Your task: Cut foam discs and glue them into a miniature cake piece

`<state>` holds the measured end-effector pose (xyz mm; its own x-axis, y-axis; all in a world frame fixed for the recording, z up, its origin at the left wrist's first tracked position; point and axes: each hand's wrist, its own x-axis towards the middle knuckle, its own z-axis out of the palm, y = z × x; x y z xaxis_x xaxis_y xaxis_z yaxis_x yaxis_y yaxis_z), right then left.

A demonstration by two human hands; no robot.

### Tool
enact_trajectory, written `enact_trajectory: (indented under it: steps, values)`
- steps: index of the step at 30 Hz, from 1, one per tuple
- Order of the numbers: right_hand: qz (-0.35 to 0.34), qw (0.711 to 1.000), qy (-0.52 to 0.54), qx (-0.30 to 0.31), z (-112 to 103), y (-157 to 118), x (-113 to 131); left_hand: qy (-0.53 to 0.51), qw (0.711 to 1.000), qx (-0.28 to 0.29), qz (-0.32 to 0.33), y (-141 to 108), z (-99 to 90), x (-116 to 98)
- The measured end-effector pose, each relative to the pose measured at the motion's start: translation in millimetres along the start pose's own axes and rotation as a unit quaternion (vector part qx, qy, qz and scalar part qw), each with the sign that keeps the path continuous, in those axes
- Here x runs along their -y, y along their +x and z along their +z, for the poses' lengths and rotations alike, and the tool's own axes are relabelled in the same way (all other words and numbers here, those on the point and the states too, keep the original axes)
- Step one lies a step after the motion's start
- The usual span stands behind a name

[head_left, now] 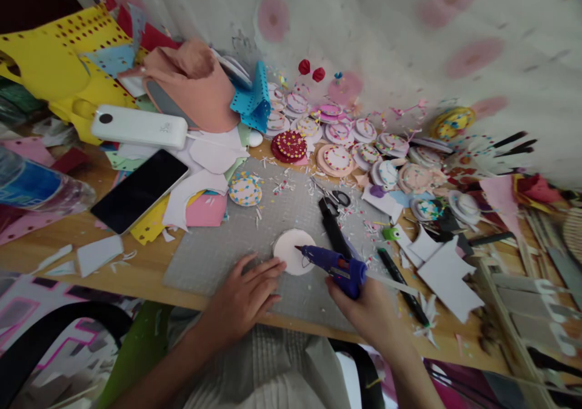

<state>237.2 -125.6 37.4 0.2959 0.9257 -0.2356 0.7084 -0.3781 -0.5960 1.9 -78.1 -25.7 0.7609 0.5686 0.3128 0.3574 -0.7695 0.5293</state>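
Low in the middle of the frame, the right hand (368, 303) is wrapped around the grip of a blue glue gun (334, 265), tilted so that its nozzle points left and touches the right edge of a pale foam disc (293, 250). The disc lies flat on a grey cutting mat (254, 227), just below the centre of the picture. The left hand (243, 297) grips nothing; it rests palm-down on the mat with its fingers spread, the fingertips (277, 268) just beside the disc's lower left edge. Placed so, it looks to be steadying the disc against the nozzle's push while keeping clear of the tip.

Just right of the gun a black marker (402, 288) lies slanted on the wooden surface (145, 269), and small scissors (336, 198) sit above the gun, both within reach of the right hand. Across the upper middle and right, decorated foam rounds (339, 157) crowd against the wall, well apart from the bare disc. At left lie a dark phone (139, 189) and a white power bank (139, 127), pushed away from the mat among paper scraps and yellow foam sheets (59, 63).
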Motion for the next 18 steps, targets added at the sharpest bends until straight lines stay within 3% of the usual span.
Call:
enact_trajectory:
  steps: [18]
  values:
    - [-0.032, 0.999, -0.014, 0.026, -1.3, 4.4, 2.9, -0.004, 1.000, -0.008, -0.007, 3.0, -1.2, -0.8]
